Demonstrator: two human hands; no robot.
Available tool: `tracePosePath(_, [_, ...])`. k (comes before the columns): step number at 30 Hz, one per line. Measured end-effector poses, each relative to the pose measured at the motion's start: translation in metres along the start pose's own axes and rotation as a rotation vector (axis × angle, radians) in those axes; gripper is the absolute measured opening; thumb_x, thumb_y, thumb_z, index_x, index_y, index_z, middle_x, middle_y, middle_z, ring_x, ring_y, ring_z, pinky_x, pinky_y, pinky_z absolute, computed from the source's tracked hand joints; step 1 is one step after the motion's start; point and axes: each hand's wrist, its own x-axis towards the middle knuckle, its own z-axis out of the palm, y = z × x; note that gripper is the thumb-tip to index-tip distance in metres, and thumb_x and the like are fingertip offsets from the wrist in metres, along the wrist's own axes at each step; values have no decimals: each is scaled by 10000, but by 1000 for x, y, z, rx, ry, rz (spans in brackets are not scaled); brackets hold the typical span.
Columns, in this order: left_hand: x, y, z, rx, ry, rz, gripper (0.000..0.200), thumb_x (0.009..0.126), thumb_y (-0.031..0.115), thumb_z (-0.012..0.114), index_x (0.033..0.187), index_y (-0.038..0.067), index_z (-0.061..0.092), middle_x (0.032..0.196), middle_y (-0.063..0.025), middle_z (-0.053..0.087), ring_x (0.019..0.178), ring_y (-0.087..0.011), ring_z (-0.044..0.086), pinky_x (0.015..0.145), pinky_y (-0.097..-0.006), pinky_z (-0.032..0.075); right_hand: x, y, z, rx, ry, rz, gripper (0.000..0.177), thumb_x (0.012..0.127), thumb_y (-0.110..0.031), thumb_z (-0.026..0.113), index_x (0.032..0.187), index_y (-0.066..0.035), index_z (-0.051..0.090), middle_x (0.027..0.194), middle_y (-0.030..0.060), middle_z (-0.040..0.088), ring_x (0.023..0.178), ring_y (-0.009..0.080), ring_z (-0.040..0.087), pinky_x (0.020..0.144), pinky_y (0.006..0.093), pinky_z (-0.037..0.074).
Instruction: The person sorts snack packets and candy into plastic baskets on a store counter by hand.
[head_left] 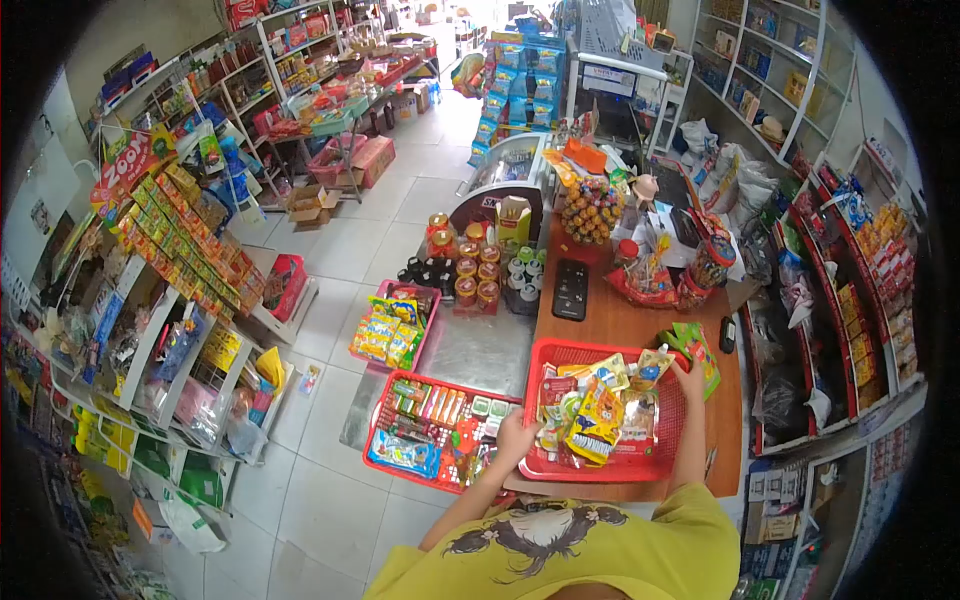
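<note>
A red plastic basket sits on the brown wooden counter in front of me, with several snack and drink pouches inside. My left hand is closed on the basket's left rim. Over the right side of the basket, my right hand is closed at the edge of a small spouted pouch; its fingertips are partly hidden. A yellow snack packet lies on top of the pile. Just beyond my right hand is a green packet.
Left of the counter stand a second red basket of small packs and a pink basket of yellow packets. Jars, a black tray-like object and a lollipop stand are ahead. Shelves line both sides.
</note>
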Motion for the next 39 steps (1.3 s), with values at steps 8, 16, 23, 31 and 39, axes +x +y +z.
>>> tracePosePath(8, [-2, 5, 0, -146, 6, -22, 215, 594, 125, 602, 768, 9, 553, 676, -123, 574, 622, -205, 554, 569, -302, 412, -1, 4, 0, 16, -14, 23, 660, 609, -389, 623, 1067, 39, 417, 1002, 209, 488, 940, 288, 474, 791, 329, 371])
tracePosePath(16, [2, -11, 4, -71, 8, -12, 208, 589, 139, 603, 738, 8, 542, 662, -146, 560, 627, -247, 551, 564, -323, 410, 3, 13, 3, 33, -5, -26, 637, 607, -371, 630, 1052, 38, 429, 973, 204, 505, 912, 287, 490, 771, 329, 381])
tracePosePath(23, [3, -10, 5, -83, -8, 4, 176, 607, -15, 542, 783, -26, 536, 701, -90, 584, 617, -127, 554, 567, -239, 430, 1, 4, 0, -2, -5, -20, 640, 607, -372, 630, 1047, 48, 430, 963, 217, 506, 912, 292, 489, 769, 332, 380])
tracePosePath(31, [3, -16, 7, -100, -6, -16, 172, 601, 37, 572, 760, -16, 532, 683, -106, 575, 607, -159, 551, 554, -259, 418, -2, 0, -2, -16, 6, 3, 652, 602, -390, 630, 1034, 58, 436, 945, 223, 513, 914, 292, 492, 763, 328, 386])
tracePosePath(39, [2, -11, 7, -211, 14, -3, 178, 592, 77, 598, 730, -10, 527, 651, -114, 566, 589, -170, 544, 540, -275, 403, 1, 2, -1, -49, 24, 4, 431, 789, -300, 409, 1019, 62, 449, 964, 199, 513, 930, 260, 481, 799, 305, 349])
